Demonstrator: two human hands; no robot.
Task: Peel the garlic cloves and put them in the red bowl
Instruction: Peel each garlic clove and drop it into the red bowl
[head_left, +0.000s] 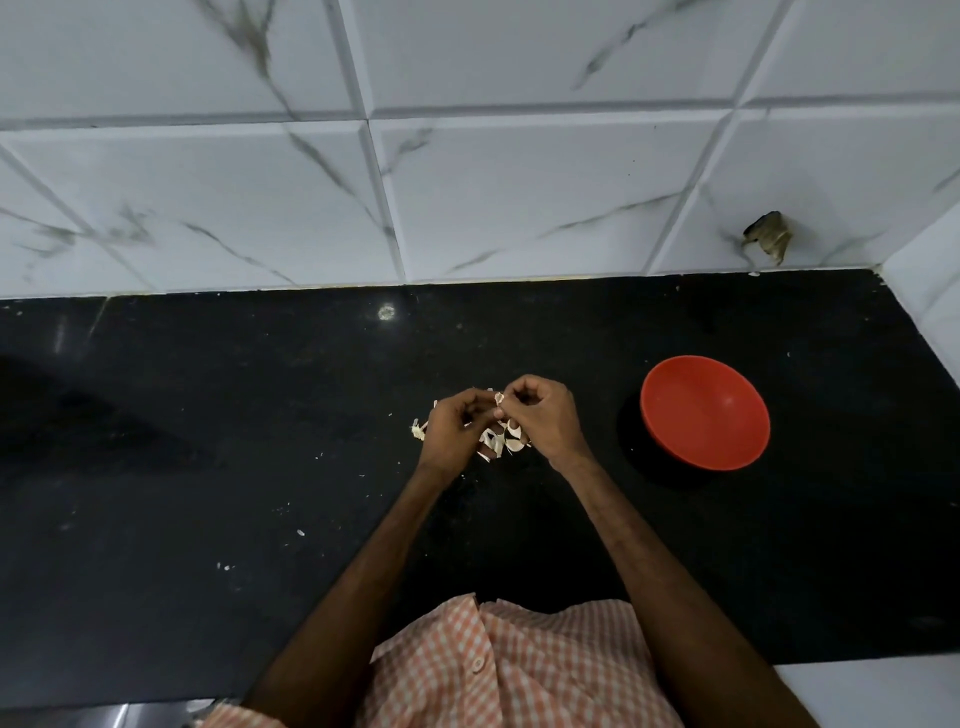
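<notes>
My left hand (451, 432) and my right hand (540, 415) meet over the middle of the black counter (208, 467), fingers curled. Between their fingertips they pinch a small garlic clove (500, 399), mostly hidden by the fingers. Under and around the hands lies a small heap of pale garlic cloves and skins (496, 441), with a loose piece of skin (417, 430) to the left. The red bowl (705, 412) stands on the counter to the right of my right hand, and its inside looks bare.
A white marble-look tiled wall (467, 182) rises behind the counter, with a side wall (930, 291) closing the far right corner. A dark broken patch (770, 240) marks the wall above the bowl. Tiny skin flakes (300, 532) dot the counter.
</notes>
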